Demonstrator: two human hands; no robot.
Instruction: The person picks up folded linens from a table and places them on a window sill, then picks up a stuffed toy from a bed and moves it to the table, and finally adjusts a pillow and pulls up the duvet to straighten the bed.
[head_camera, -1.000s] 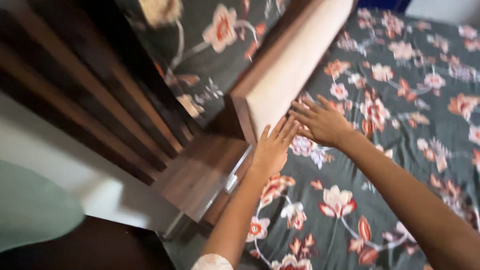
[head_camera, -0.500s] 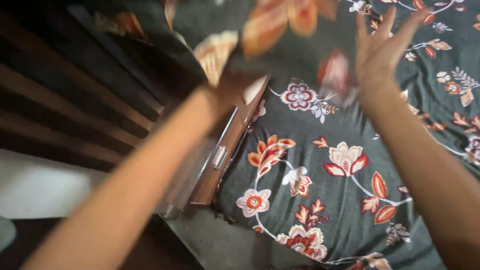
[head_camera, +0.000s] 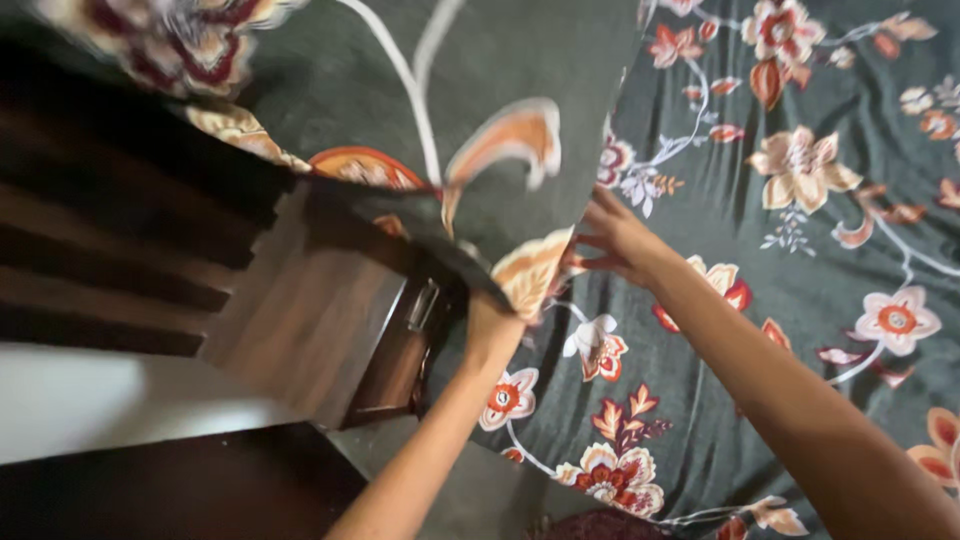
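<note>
Head view, looking down over a bed corner. Large pillow (head_camera: 480, 100) in a dark floral cover, held up in the air above the corner of the bed, tilted, its lower corner hanging between the two arms. Left hand (head_camera: 492, 330) reaching up under that corner, fingers hidden behind the fabric, so impossible to tell whether clamped on it or merely propping it. Right hand (head_camera: 612, 240) at the pillow's right edge, fingers spread apart and touching the cover, not closed around it as far as can be seen.

Underneath, matching floral bedsheet (head_camera: 800, 330), spread over the mattress with a few light creases. Just left of the bed, a wooden nightstand (head_camera: 300, 320) with a metal handle (head_camera: 424, 304) on its front; beyond it a dark slatted headboard (head_camera: 90, 250). Strip of grey floor (head_camera: 470, 490) at the bottom.

By the look of it, roughly midway: pillow up off the bed and in hand, sheet already laid, pillow not yet resting anywhere.
</note>
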